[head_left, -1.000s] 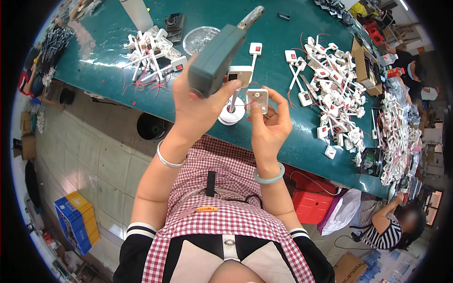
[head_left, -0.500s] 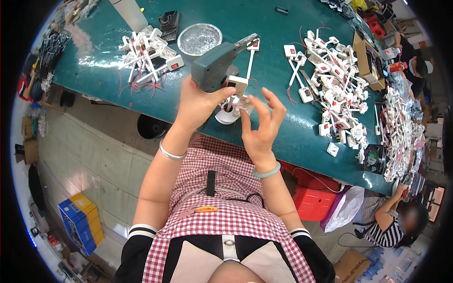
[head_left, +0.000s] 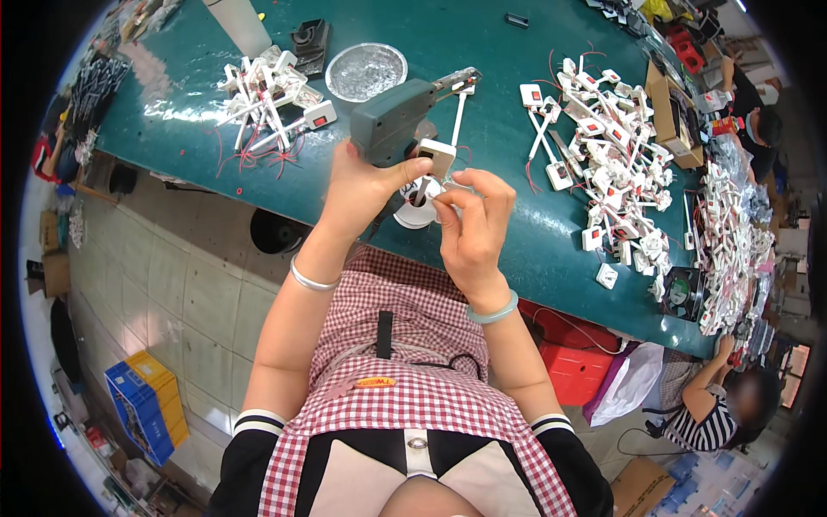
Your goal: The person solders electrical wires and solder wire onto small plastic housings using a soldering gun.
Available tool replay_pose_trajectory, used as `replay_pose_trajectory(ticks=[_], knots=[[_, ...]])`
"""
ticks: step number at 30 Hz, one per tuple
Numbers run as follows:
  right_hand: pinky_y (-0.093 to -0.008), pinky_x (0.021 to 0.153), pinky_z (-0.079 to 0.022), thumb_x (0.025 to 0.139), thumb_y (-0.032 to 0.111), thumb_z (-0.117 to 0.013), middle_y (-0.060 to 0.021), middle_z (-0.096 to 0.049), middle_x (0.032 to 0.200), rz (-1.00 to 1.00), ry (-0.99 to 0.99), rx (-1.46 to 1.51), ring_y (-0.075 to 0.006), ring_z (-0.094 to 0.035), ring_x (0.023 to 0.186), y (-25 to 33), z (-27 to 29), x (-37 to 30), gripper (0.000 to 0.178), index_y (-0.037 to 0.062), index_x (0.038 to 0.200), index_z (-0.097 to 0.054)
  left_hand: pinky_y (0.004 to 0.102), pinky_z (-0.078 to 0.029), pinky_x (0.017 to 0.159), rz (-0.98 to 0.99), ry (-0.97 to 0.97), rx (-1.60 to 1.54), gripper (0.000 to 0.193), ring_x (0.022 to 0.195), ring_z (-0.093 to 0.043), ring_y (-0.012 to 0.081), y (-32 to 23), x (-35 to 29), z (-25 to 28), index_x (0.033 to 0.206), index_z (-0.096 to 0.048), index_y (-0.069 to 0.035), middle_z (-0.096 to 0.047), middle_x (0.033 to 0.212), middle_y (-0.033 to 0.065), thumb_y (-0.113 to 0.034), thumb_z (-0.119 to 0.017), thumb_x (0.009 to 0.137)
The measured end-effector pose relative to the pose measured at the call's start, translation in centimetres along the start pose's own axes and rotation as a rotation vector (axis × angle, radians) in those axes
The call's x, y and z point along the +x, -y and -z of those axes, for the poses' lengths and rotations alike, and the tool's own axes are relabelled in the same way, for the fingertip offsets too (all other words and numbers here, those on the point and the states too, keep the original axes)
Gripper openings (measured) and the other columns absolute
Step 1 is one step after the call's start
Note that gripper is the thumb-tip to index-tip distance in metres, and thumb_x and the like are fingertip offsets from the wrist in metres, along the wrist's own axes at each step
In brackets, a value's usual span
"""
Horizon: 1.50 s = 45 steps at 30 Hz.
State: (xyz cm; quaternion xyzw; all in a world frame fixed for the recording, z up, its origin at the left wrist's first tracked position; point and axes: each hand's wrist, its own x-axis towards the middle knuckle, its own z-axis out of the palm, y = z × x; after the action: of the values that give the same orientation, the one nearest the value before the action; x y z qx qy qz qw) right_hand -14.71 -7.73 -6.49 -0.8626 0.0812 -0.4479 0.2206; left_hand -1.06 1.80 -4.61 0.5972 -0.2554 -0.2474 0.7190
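Observation:
My left hand [head_left: 362, 189] is closed, its thumb pressed against a white square switch piece [head_left: 438, 157] with a dark rocker. Its other fingers are hidden behind a dark grey-green tool body [head_left: 388, 123] with a metal end pointing away; I cannot tell whether the hand also grips that tool. A white stem [head_left: 460, 119] runs from near the switch piece toward the tool's tip. My right hand [head_left: 478, 228] pinches thumb and fingers together just below the switch piece, on something too small to make out. Under the fingertips is a white round spool-like thing [head_left: 415, 215].
White switch pieces with red wires lie in a small heap [head_left: 271, 99] at left and a large heap [head_left: 616, 155] at right. A round metal dish [head_left: 366, 72] stands behind the tool. A cardboard box [head_left: 672, 112] and a seated person [head_left: 711, 409] are at right.
My right hand's fingers have closed from a spread pose into a pinch beneath the switch piece. My left hand and the grey-green tool have barely moved.

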Motion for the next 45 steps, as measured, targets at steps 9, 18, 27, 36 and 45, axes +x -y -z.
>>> replay_pose_trajectory(ticks=[9, 18, 27, 36, 45], knots=[[-0.0384, 0.082, -0.049, 0.081, -0.004, -0.069, -0.0158, -0.059, 0.122, -0.097, 0.011, 0.179, -0.0319, -0.058, 0.103, -0.4, 0.1, 2.3, 0.015, 0.0004, 0.092, -0.06, 0.0256, -0.051, 0.074, 0.044, -0.015, -0.124, 0.031, 0.084, -0.062, 0.0105, 0.1, 0.0, -0.1, 0.104, -0.066, -0.002, -0.067, 0.094, 0.002, -0.016, -0.082, 0.081], [-0.0397, 0.079, -0.049, 0.082, -0.005, -0.067, -0.0128, -0.062, 0.111, -0.086, 0.063, 0.176, -0.0319, -0.059, 0.097, -0.3, 0.1, 2.8, 0.014, -0.0009, 0.093, -0.06, 0.0265, -0.055, 0.077, 0.047, -0.024, -0.14, 0.03, 0.085, -0.067, 0.0132, 0.1, -0.1, 0.1, 0.107, -0.068, 0.0, -0.069, 0.098, 0.0064, -0.009, -0.08, 0.081], [-0.0404, 0.078, -0.049, 0.078, -0.005, -0.068, -0.0121, -0.062, 0.111, -0.048, 0.072, 0.138, -0.0319, -0.058, 0.097, 0.0, 0.1, 3.1, 0.015, -0.0018, 0.09, -0.061, 0.0261, -0.055, 0.063, -0.048, -0.284, -0.007, 0.034, 0.075, -0.068, 0.0161, -0.8, -3.4, 1.0, 0.115, -0.064, 0.003, -0.068, 0.102, 0.0111, 0.001, -0.074, 0.083], [-0.0362, 0.077, -0.051, 0.08, -0.008, -0.068, -0.011, -0.063, 0.112, -0.049, 0.058, 0.094, -0.0279, -0.058, 0.098, 0.0, 0.0, 3.1, 0.013, -0.001, 0.09, -0.062, 0.0221, -0.044, 0.053, -0.099, -0.274, 0.267, 0.036, 0.061, -0.056, 0.0097, -0.8, -12.0, 5.0, 0.119, -0.061, 0.004, -0.067, 0.104, 0.0087, 0.003, -0.071, 0.084], [-0.0384, 0.077, -0.051, 0.08, -0.006, -0.068, -0.0117, -0.063, 0.111, -0.064, 0.062, 0.083, -0.0293, -0.059, 0.096, 0.3, -0.1, 3.1, 0.012, -0.0015, 0.089, -0.061, 0.0276, -0.051, 0.065, -0.196, -0.239, 0.427, 0.025, 0.072, -0.066, 0.0164, -2.9, -14.4, 5.0, 0.098, -0.07, 0.004, -0.069, 0.086, 0.0095, -0.004, -0.079, 0.077]])
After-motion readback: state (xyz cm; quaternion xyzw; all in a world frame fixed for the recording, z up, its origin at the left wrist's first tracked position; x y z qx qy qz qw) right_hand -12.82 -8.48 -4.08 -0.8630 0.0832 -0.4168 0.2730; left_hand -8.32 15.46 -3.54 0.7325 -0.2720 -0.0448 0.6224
